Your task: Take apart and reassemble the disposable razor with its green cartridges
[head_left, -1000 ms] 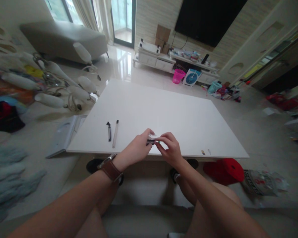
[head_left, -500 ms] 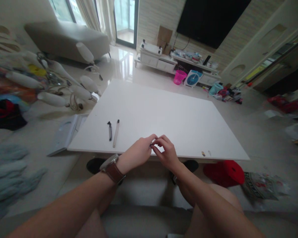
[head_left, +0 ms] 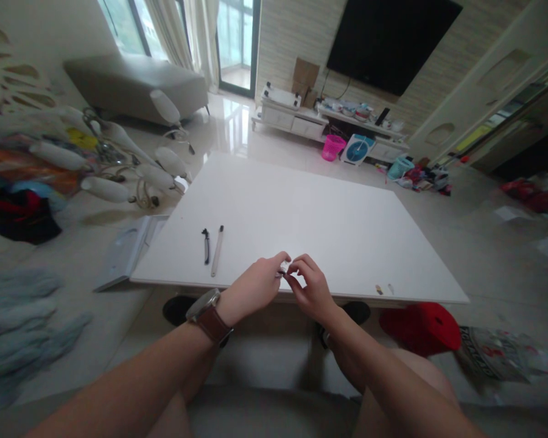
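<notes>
Near the front edge of the white table [head_left: 319, 225], my left hand [head_left: 261, 280] and my right hand [head_left: 311, 286] meet with fingertips almost touching. Between them sits a small dark piece [head_left: 281, 273], pinched in the fingers of both; it is too small to name. A whitish bit shows beside it at the left fingertips. To the left on the tabletop lie a slim dark tool with a crooked head [head_left: 206, 246] and a light stick with a dark tip [head_left: 217, 252], like a toothbrush. Right of my hands lie a small brown-and-yellow piece [head_left: 379, 290] and a small clear piece [head_left: 391, 289].
A red stool-like object [head_left: 432, 328] and a printed plastic bag [head_left: 502, 353] are on the floor at the right, close to the table. A lamp with white shades [head_left: 105, 188] stands at the left, beside a white panel [head_left: 123, 255] by the table's corner.
My fingertips have parted slightly, and a whitish bit now shows between them. The whole view has shifted a little; the things on the table lie as before.
</notes>
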`<state>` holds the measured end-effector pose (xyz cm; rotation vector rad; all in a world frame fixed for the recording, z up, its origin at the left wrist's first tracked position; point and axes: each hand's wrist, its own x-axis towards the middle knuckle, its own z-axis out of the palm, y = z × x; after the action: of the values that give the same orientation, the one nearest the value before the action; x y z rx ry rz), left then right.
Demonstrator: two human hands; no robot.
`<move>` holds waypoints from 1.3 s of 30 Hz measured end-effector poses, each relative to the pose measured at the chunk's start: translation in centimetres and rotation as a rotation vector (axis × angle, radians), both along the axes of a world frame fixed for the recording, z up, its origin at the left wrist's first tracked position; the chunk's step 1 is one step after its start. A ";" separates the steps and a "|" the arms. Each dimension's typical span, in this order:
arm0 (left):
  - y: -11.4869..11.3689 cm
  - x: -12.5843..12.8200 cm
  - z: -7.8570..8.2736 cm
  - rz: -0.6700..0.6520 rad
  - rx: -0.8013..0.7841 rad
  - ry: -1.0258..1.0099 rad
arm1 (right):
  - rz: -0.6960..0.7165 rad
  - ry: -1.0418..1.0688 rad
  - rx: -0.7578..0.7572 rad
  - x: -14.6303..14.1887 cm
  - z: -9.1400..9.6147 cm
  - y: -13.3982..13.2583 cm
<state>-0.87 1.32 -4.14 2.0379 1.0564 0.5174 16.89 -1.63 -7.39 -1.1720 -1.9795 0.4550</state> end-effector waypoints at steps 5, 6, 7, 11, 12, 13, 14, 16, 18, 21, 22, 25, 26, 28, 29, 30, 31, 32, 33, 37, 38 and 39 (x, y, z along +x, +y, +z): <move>0.9 -0.7 -0.3 0.062 -0.039 -0.044 | -0.177 0.153 0.116 2.3 2.2 1.1; 1.0 -0.8 -0.4 0.070 -0.051 -0.049 | -0.251 0.214 0.157 3.0 2.8 1.3; 1.1 -0.8 -0.5 0.075 -0.061 -0.048 | -0.323 0.280 0.213 3.6 3.5 1.4; 1.2 -0.8 -0.7 0.073 -0.071 -0.040 | -0.470 0.385 0.519 6.0 5.8 1.3; 1.2 -0.7 -0.7 0.069 -0.073 -0.039 | -0.482 0.342 0.527 6.5 6.0 1.2; 1.1 -0.7 -0.7 0.064 -0.076 -0.039 | -0.474 0.263 0.481 7.0 5.9 1.1; 1.0 -0.6 -0.8 0.059 -0.080 -0.038 | -0.434 0.155 0.384 7.4 5.7 1.1; 0.9 -0.6 -0.9 0.045 -0.089 -0.039 | -0.257 -0.098 0.102 7.9 4.7 1.2; 0.9 -0.6 -0.9 0.025 -0.093 -0.047 | -0.067 -0.278 -0.129 8.1 3.5 1.4; 0.9 -0.5 -0.9 0.004 -0.079 -0.053 | 0.006 -0.345 -0.237 8.0 1.8 1.9; 0.9 -0.5 -0.8 0.003 -0.070 -0.047 | 0.002 -0.347 -0.247 8.0 1.2 2.1; 0.9 -0.5 -0.5 -0.001 -0.055 -0.017 | -0.008 -0.366 -0.281 8.4 -0.6 3.0; 0.9 -0.5 -0.4 -0.003 -0.052 -0.009 | -0.020 -0.371 -0.287 8.6 -1.4 3.4; 1.0 -0.5 -0.3 -0.007 -0.046 0.003 | -0.048 -0.377 -0.298 8.9 -3.1 4.0; 1.0 -0.5 -0.3 -0.009 -0.040 0.008 | -0.066 -0.383 -0.299 9.0 -4.0 4.2; 1.0 -0.5 -0.3 -0.009 -0.033 0.012 | -0.081 -0.393 -0.298 9.0 -4.9 4.4; 1.0 -0.5 -0.2 -0.009 -0.027 0.016 | -0.093 -0.404 -0.295 8.9 -5.7 4.4; 0.9 -0.5 -0.2 -0.010 -0.023 0.017 | -0.100 -0.412 -0.293 8.8 -6.4 4.5; 0.9 -0.5 -0.2 -0.013 -0.020 0.015 | -0.104 -0.417 -0.291 8.7 -7.0 4.4; 0.8 -0.4 0.1 -0.017 0.001 -0.014 | -0.128 -0.421 -0.272 8.4 -8.1 4.3; 0.8 -0.3 0.1 -0.015 0.005 -0.016 | -0.138 -0.422 -0.265 8.5 -8.2 4.3; 0.7 -0.3 0.1 -0.010 0.007 -0.016 | -0.147 -0.427 -0.260 8.5 -8.3 4.4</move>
<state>-1.18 2.06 -3.99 2.0409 1.0357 0.5315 25.40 2.75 -15.64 -1.6797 -2.2149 0.4206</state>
